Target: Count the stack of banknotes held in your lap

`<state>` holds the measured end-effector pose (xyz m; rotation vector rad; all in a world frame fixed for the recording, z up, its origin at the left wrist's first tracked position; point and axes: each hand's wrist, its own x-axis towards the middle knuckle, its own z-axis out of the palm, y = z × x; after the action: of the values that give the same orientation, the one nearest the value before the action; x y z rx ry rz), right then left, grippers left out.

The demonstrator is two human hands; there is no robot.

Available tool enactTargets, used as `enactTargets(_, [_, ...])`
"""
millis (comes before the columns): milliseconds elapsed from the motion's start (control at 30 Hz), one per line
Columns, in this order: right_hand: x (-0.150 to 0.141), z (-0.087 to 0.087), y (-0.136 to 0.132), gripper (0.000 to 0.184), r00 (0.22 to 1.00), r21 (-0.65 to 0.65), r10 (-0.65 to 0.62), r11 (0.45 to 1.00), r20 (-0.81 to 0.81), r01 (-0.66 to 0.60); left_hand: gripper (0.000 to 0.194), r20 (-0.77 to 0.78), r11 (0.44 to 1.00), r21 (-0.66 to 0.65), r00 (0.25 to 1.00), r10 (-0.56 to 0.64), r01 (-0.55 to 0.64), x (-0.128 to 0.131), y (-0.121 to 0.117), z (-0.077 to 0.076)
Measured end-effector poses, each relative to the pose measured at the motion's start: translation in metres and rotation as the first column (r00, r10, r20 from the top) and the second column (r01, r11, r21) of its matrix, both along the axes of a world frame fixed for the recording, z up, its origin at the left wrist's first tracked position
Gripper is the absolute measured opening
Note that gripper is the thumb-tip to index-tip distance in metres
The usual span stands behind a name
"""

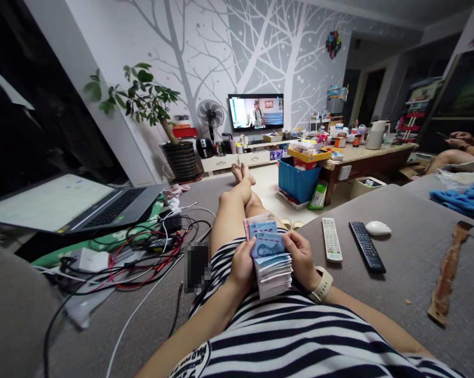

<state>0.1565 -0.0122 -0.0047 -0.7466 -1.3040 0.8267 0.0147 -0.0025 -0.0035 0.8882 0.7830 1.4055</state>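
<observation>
Holding a thick stack of banknotes (275, 277) above striped clothing (268, 328), the person's 2 hands sit on opposite sides of it, apart from each other with the paper between them. The left hand (242, 264) is closed on the stack's left edge, its thumb over the top notes; this grip likely bears most of the load and stops the pile from sliding. The right hand (302, 258) pinches the right edge of the uppermost blue note (269, 247), a lighter hold that seems suited to single sheets. Some notes stick out toward the outstretched legs (231, 212), while the near end spreads into layered edges, perhaps because the pile is bent. Working this low probably lets the arms (205, 323) rest.

On the sofa (402, 278) to the right, a white remote (332, 240), a black remote (366, 247) and a white mouse (378, 228) lie near each other, presumably for easy reach. To the left, a laptop (114, 207) stands open beside tangled cables (142, 270) that may power it.
</observation>
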Motion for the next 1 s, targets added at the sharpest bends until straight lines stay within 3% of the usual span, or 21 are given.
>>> enactTargets(1000, [-0.0001, -0.0033, 0.0002, 0.038, 0.999, -0.030, -0.015, 0.999, -0.031, 0.014, 0.028, 0.000, 0.999, 0.019, 1.000, -0.025, 0.025, 0.0016, -0.0027, 0.0044])
